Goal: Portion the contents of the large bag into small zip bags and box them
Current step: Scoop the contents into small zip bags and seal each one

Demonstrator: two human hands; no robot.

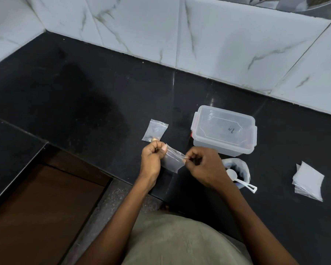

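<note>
— Head view: how will the small zip bag (pixel 173 159) handle for us?

— Feather-light, limp and slick, we judge; best pinched at the zip strip's two ends. Our left hand (pixel 154 157) and right hand (pixel 203 165) each pinch a top corner, holding it above the desk's (pixel 84 92) near edge.

— Its look?

— Clear, flat, seemingly empty. One filled bag (pixel 154 131) lies just beyond; the lidded box (pixel 224 131) stands right, the large bag (pixel 237 172) with its spoon (pixel 239 180) near it.

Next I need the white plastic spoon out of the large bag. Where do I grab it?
Grip the white plastic spoon by its open-loop handle end, coming from the right: the handle juts out over the large bag's rim, while the bowl sits inside the bag.
</note>
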